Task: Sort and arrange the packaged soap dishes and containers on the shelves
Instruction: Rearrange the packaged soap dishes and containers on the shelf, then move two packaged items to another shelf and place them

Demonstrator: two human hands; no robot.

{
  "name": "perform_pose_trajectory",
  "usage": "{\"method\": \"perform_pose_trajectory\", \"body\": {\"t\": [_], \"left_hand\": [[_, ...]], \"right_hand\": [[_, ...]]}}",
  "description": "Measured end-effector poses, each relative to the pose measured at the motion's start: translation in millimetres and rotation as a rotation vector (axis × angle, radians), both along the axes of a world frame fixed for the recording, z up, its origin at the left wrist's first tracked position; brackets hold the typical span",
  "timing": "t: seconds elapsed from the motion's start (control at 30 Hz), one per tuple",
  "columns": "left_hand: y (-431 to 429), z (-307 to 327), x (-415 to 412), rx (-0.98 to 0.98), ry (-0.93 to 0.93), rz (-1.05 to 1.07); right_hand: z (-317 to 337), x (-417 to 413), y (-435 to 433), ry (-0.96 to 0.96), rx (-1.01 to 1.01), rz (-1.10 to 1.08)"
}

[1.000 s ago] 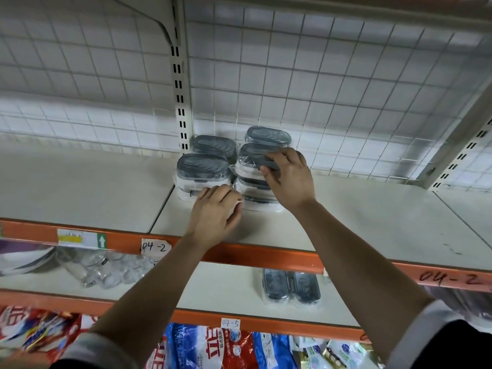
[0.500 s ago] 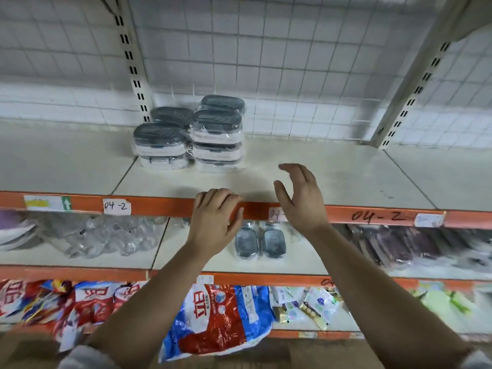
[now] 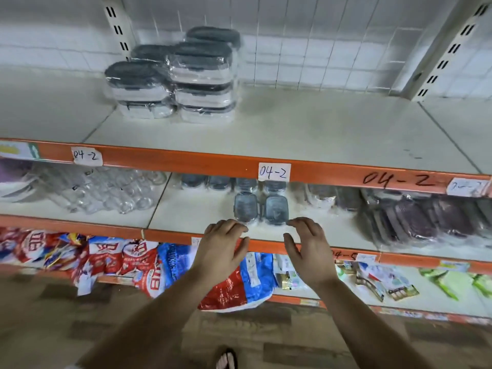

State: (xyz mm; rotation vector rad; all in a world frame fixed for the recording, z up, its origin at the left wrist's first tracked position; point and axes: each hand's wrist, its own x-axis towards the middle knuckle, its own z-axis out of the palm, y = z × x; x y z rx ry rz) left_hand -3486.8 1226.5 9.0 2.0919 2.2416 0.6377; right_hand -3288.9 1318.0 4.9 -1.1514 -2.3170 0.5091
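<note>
Head view: at the far left of the middle shelf [image 3: 191, 217], a heap of clear wrapped glassware [image 3: 106, 193] is seen, and below it red and blue packets [image 3: 119, 262] are spread over the lowest shelf [image 3: 426, 302]. On the top shelf [image 3: 319, 129], left of centre and against the tiled back wall, the packaged containers [image 3: 181, 75] with dark lids are stacked in close columns, each wrapped in clear film. Two paper labels marked 04-2 [image 3: 274, 172] are stuck on that shelf's orange front edge. The left grip [image 3: 223, 246], a bare hand, is held in front of the middle shelf's orange edge with the fingers loosely curved and apart, and nothing is held in it. Just beyond its fingertips, the packaged soap dishes [image 3: 261, 209] are found lying side by side as a wrapped pair near the front of the middle shelf, with a row of similar dark-lidded packs [image 3: 207, 181] behind them under the top shelf. Whether the wrap is touched cannot be told. The right grip [image 3: 308, 249] is held level with the left, its fingers likewise curved, spread and empty, just before the pair's right side. Further right, dark wrapped goods [image 3: 426, 217] are piled on the middle shelf, and green packets [image 3: 452, 283] are laid on the lowest one. A sandalled foot [image 3: 226, 359] is seen on the wooden floor below.
</note>
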Motion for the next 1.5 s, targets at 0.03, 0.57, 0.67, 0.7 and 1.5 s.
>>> {"method": "perform_pose_trajectory", "body": {"t": [0.03, 0.57, 0.67, 0.7, 1.5], "left_hand": [[5.0, -14.0, 1.2, -0.031, -0.019, 0.012], [124.8, -173.0, -27.7, -0.293, 0.019, 0.097], [120.7, -183.5, -37.6, -0.312, 0.055, 0.092], [116.6, -185.0, -40.5, -0.293, 0.052, 0.108], [25.3, -95.7, -31.6, 0.077, -0.103, 0.132]], "right_hand": [[-14.5, -0.2, 2.0, -0.022, -0.017, 0.006], [-158.7, -33.4, 84.7, -0.305, -0.146, 0.042], [-164.3, -48.3, 99.2, -0.324, -0.152, 0.013], [-165.8, -53.5, 103.9, -0.342, -0.152, 0.002], [-93.1, -23.4, 16.5, -0.129, -0.008, -0.178]]}}
